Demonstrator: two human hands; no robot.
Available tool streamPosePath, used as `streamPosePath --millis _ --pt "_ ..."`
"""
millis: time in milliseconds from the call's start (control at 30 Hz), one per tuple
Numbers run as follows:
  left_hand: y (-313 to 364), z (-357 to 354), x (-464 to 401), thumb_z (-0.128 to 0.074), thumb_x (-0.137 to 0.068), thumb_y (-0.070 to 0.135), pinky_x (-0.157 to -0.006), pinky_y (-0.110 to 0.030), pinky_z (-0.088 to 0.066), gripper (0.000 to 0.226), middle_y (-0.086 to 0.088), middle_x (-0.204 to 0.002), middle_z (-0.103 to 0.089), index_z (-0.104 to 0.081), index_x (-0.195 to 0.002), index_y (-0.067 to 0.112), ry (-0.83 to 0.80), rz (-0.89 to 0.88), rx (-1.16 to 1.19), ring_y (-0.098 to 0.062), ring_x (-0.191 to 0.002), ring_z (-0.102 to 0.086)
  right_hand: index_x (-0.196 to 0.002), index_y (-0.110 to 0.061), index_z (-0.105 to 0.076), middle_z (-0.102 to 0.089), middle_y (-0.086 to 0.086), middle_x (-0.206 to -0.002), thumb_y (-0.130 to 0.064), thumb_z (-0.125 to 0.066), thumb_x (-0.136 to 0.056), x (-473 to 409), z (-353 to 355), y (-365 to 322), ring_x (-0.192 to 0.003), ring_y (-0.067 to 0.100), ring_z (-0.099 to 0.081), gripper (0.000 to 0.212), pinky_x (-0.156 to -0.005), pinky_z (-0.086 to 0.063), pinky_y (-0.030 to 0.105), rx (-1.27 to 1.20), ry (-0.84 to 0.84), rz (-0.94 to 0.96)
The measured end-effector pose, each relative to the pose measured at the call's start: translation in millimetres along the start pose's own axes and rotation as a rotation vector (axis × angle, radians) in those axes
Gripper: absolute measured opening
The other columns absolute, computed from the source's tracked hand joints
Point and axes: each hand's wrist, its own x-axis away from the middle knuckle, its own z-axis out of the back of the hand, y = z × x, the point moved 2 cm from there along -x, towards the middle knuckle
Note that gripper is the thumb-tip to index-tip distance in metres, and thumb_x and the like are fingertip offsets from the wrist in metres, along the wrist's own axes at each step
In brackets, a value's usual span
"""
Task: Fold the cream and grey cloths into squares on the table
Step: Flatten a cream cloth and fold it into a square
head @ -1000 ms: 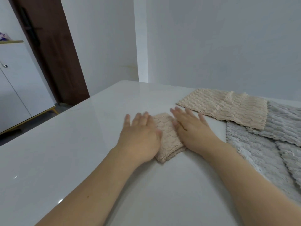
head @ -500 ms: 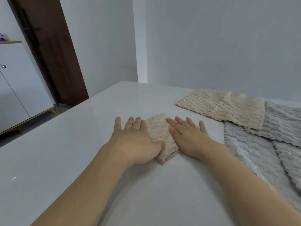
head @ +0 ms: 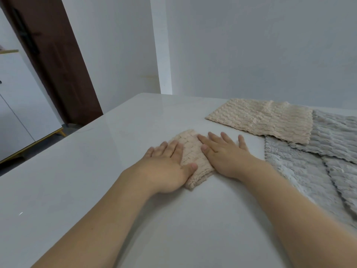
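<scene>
Both hands lie flat and open, gripping nothing: the left hand and right hand press the folded cream cloth mid-table, likely setting its creases. Unfolded cream and grey cloths wait toward the right edge.

Both hands lie flat over the folded cream cloth, hiding its sides. The grey cloths run off the right edge; a shelf is cropped at left.
</scene>
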Motion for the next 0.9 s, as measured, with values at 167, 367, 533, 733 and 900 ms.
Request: streamPosePath --millis 167,367,533,733,900 --pt "-22.6 8.0 -4.5 -0.015 -0.100 0.053 -0.115 -0.047 -0.021 0.060 -0.003 -0.156 -0.031 -0.033 -0.148 0.021 0.113 0.142 0.000 -0.026 -0.139 -0.032 -0.146 -0.035 -0.035 -0.024 0.000 -0.158 -0.042 -0.011 -0.102 4.3 7.3 16.1 -0.146 0.028 -0.015 0.050 -0.116 0.001 0.055 0.109 0.133 -0.204" --pt "-24.9 5.0 -20.5 -0.043 -0.093 0.053 -0.088 -0.039 -0.043 0.042 -0.003 -0.113 -0.053 -0.054 -0.113 0.019 0.354 0.173 0.292 -0.025 -0.108 -0.048 -0.091 -0.014 -0.055 -0.058 0.006 -0.103 -0.066 -0.030 -0.093 4.7 22.8 -3.3 -0.104 0.029 -0.054 0.057 -0.082 -0.038 0.038 0.066 0.207 -0.219" --pt "-35.3 8.8 -27.2 -0.065 -0.080 0.034 -0.065 -0.031 -0.041 0.030 0.005 -0.096 -0.057 -0.053 -0.103 0.020 0.332 0.139 0.725 -0.011 -0.084 -0.055 -0.081 -0.016 -0.050 -0.057 -0.002 -0.085 -0.064 -0.055 -0.084 4.7 24.2 -3.6 -0.083 0.019 -0.055 0.049 -0.066 -0.040 0.034 -0.370 0.164 -0.108" --pt "-33.3 4.7 -30.1 -0.056 -0.093 0.050 -0.085 -0.036 -0.056 0.034 0.005 -0.089 -0.076 -0.072 -0.094 0.020 0.321 0.005 1.124 -0.013 -0.083 -0.073 -0.090 -0.015 -0.056 -0.069 0.010 -0.087 -0.025 -0.082 -0.075 5.8 21.4 -5.5 -0.069 0.024 -0.068 0.032 -0.061 -0.057 0.038 -1.264 0.241 -0.051" --pt "-29.2 3.3 -30.4 -0.060 -0.095 0.035 -0.079 -0.042 -0.058 0.026 -0.007 -0.105 -0.071 -0.056 -0.105 0.011 0.494 -0.034 1.323 -0.022 -0.094 -0.070 -0.111 -0.012 -0.055 -0.071 0.014 -0.100 -0.011 -0.069 -0.087 -3.0 14.8 -10.8 -0.084 0.027 -0.072 0.028 -0.076 -0.058 0.049 -1.919 0.217 -0.148"
